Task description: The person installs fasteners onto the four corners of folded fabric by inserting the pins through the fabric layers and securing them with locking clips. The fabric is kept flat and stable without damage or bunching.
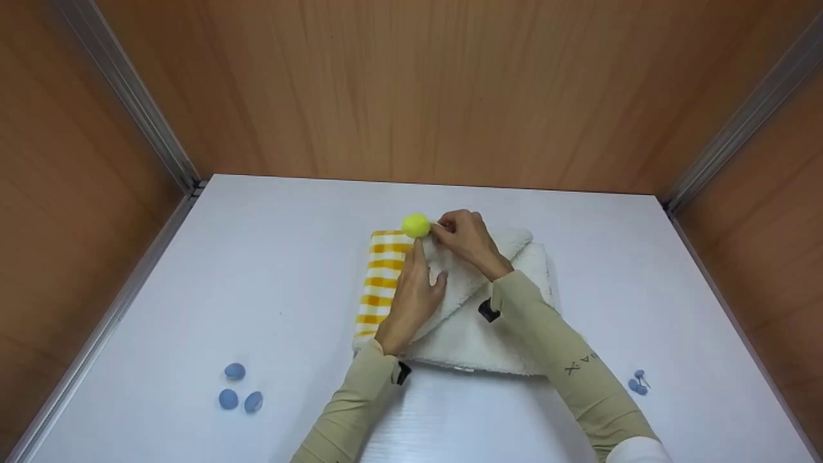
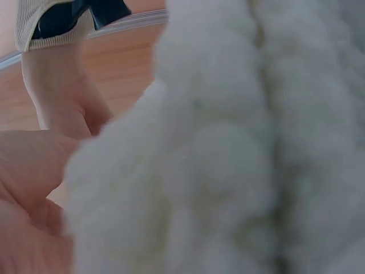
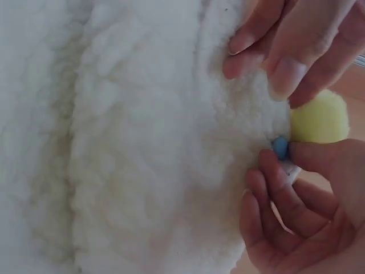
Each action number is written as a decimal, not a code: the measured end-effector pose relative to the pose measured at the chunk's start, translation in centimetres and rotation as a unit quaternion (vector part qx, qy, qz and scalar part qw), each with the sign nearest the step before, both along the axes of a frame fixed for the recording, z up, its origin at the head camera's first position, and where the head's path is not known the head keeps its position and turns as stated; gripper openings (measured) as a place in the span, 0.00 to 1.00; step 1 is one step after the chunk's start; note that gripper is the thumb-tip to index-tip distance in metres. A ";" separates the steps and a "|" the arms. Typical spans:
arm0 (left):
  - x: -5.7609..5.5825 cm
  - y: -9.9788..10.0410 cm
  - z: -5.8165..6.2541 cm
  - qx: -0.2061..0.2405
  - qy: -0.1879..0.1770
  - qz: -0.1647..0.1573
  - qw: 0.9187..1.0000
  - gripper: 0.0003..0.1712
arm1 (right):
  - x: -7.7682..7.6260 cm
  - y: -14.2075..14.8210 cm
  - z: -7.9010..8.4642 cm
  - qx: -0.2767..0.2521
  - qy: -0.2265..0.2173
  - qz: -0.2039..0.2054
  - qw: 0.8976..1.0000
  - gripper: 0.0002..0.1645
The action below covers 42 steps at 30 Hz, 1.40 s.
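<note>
A folded blanket [image 1: 472, 334] lies on the table, white fleece on one face and yellow-white checks on the other. A yellow pom-pom [image 1: 416, 226] sits at its far edge. My left hand [image 1: 415, 292] comes up over the blanket, its fingertips at the fleece edge just below the pom-pom; the right wrist view shows one finger in front of the edge and another behind. Beside the pom-pom, my right hand [image 1: 469, 238] pinches a small blue pin [image 3: 280, 148] between thumb and forefinger at the fleece. Only its blue head shows. Fleece [image 2: 217, 142] fills most of the left wrist view.
Several blue-headed pins [image 1: 638, 384] lie together at the right of the table [image 1: 161, 289]. Three blue oval pieces [image 1: 235, 371] lie at the front left. Wooden panels [image 1: 411, 90] with metal edging stand behind and on both sides.
</note>
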<state>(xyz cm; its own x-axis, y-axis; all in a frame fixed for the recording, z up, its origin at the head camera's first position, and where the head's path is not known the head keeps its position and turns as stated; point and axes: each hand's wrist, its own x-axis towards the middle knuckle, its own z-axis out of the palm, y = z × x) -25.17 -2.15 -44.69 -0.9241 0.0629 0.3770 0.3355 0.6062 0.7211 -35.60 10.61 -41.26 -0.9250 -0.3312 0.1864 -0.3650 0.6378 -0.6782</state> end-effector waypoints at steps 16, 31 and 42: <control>0.3 0.2 -2.0 -0.144 0.069 -0.001 0.987 0.20 | -1.2 -0.6 -2.7 0.016 -0.095 -0.067 0.993 0.21; -0.4 0.4 -1.1 -0.087 0.038 0.043 0.995 0.17 | -0.6 1.9 -1.2 0.017 -0.085 0.095 0.992 0.21; -0.4 1.1 -0.4 -0.079 0.114 0.079 0.987 0.19 | 1.5 3.6 -0.6 -0.017 -0.026 0.115 0.993 0.13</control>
